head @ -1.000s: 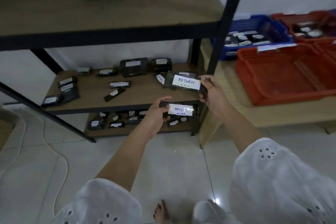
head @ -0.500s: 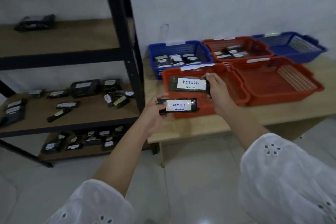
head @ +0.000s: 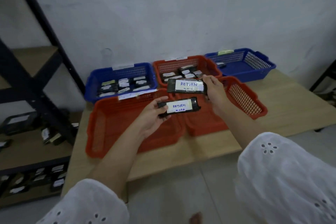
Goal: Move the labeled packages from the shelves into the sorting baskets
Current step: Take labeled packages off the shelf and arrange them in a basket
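Now my left grip (head: pixel 151 116) clamps the nearer RETURN package (head: pixel 179 107) over the near-left red basket (head: pixel 109 125); my right grip (head: pixel 215 92) clamps the farther RETURN package (head: pixel 187 86) just beyond it.

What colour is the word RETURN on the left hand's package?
Blue, on the white label of that package; head view.

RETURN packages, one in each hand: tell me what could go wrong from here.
1. Wrong basket: the front-left red basket and front-right red basket look alike, and the front-left tag is too blurred to read.
2. Slip: the left hand grips the lower RETURN package and the right hand the upper RETURN package by one end only; either might tip out.
3. The upper RETURN package seems to hang above basket rims; released there, it could land astride them.
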Demonstrator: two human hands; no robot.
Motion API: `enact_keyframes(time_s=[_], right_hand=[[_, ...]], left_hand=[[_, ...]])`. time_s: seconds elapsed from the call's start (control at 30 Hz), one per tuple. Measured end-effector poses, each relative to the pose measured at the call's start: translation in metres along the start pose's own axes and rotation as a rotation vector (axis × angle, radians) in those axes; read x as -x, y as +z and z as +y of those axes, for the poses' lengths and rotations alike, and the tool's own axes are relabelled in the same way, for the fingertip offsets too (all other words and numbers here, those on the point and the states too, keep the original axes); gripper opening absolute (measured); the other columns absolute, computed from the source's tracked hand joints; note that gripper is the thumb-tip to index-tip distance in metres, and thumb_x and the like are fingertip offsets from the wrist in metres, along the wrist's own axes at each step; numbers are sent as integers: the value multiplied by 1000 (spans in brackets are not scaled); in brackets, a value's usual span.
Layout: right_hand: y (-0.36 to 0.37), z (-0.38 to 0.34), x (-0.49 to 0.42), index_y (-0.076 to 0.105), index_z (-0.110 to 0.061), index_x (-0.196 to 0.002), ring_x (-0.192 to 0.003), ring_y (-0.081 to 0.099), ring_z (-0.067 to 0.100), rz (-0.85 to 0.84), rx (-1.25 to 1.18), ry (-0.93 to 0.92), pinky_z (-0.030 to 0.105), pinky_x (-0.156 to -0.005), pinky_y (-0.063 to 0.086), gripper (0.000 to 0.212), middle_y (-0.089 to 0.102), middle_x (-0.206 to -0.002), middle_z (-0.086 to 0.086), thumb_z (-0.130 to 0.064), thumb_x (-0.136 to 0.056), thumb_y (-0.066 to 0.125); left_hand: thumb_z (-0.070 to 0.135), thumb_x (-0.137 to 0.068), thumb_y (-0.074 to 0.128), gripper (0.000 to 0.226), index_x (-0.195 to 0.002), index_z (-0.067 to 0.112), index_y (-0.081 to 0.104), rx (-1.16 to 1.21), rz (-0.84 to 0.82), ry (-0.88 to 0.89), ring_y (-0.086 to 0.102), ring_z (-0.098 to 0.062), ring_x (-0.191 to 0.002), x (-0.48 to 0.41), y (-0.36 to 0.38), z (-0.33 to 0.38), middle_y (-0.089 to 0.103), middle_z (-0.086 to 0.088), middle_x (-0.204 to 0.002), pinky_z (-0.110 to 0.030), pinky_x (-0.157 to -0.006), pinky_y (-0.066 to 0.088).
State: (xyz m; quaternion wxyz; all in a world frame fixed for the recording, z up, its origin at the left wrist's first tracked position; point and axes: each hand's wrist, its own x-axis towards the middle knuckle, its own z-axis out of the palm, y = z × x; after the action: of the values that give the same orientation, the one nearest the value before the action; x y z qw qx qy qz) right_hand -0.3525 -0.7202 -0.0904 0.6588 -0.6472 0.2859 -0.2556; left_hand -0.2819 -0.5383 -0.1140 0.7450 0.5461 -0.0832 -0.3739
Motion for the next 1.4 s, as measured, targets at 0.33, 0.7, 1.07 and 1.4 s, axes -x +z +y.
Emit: enact_keyframes(time_s=[0.33, 0.7, 1.07, 1.4], right_hand=[[-131, -9, -153, 54, -16, -79, -63, 52, 9, 77, 19, -10, 22, -53, 41, 26, 56, -73, 2, -31, -98, 47], [-233, 13, -335, 51, -21, -75, -57, 42, 10, -56, 115, 142, 23, -50, 29, 29, 55, -71, 0, -34, -100, 43], [-238, 66, -461, 49, -13, -88, -57, 35, 13, -209, 269, 331, 27, -49, 29, 26, 46, -71, 3, -35, -101, 42], [-206, 109, -509, 51, -1, -107, -75, 56, 25, -183, 207, 479, 32, -62, 49, 12, 55, -120, 27, -8, -97, 51]], left_hand=[[-5, -92, 49, 28, -105, 17, 60, -70, -79, -40, 58, -19, -99, -149, 135, -6, 59, -8, -112, -27, -76, 53], [-5, -92, 48, 27, -110, 13, 59, 15, 113, -33, 56, -26, -107, -274, 248, -32, 54, -12, -118, -33, -87, 53], [-5, -93, 45, 28, -109, 15, 57, 11, 243, -29, 58, -19, -99, -351, 286, -46, 58, -8, -111, -28, -81, 52], [-3, -93, 49, 26, -107, 16, 60, -5, 304, -83, 61, -16, -94, -393, 254, -46, 61, -6, -107, -21, -72, 56]])
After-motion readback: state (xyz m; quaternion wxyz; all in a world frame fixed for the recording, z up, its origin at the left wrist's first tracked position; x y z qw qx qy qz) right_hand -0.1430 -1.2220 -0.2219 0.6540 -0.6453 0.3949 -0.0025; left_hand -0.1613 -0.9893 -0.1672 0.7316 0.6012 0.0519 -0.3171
